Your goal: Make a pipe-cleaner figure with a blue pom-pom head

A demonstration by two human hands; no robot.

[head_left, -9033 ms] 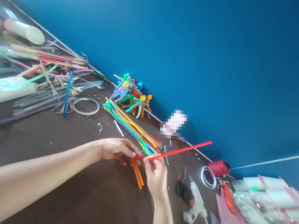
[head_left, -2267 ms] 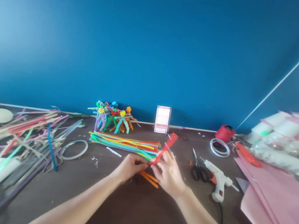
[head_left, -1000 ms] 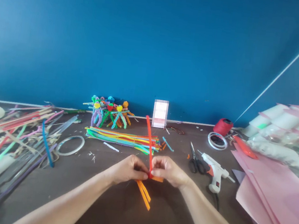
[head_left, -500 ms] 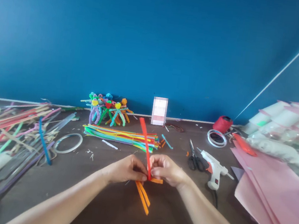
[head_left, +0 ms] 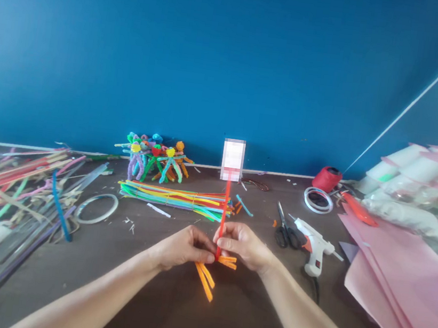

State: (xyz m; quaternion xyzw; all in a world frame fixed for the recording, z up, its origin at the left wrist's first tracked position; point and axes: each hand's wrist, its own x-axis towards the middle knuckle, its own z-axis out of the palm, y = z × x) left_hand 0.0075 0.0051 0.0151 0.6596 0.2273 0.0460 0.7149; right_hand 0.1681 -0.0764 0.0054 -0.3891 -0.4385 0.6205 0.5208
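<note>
Pinched between the fingers of my right hand [head_left: 239, 245] is a red pipe cleaner [head_left: 225, 208] that stands upright from the grip. My left hand [head_left: 190, 249] is closed on a bundle of orange pipe cleaners [head_left: 205, 282], where the red one meets it. Two orange ends hang down under my left fingers, and short orange ends stick out to the right below my right hand. The fingers partly hide the place where red and orange join.
Behind my hands lie a bundle of coloured pipe cleaners [head_left: 174, 199] and several pipe-cleaner figures [head_left: 155, 158]. To the right are scissors [head_left: 285, 229], a glue gun [head_left: 315, 246], red thread [head_left: 326, 179] and pink sheets [head_left: 397, 279]. A tape ring [head_left: 97, 209] and loose strips [head_left: 30, 187] lie left.
The red pipe cleaner has swung from leaning left to nearly upright, with my right fingers now around its lower part. The hanging orange ends have shifted slightly up and left.
</note>
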